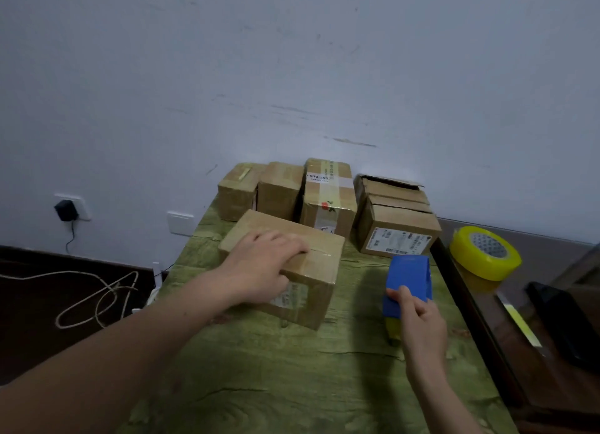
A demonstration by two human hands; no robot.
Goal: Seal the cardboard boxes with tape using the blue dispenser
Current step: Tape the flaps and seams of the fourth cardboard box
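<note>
Centrally, a closed cardboard box [316, 266] lies on the green table [259, 385]. Left hand [259, 268]: fingers extended and laid over the box top, thumb down the near face, pressing rather than gripping. Right hand [418, 320]: fingers curled round the near end of the blue dispenser [409, 276], just right of the box and apart from it. Far row: three closed boxes [281, 186] and, rightmost, an open-flapped box [396, 219]. A yellow tape roll [467, 251] rests on the dark surface [519, 352] at right.
</note>
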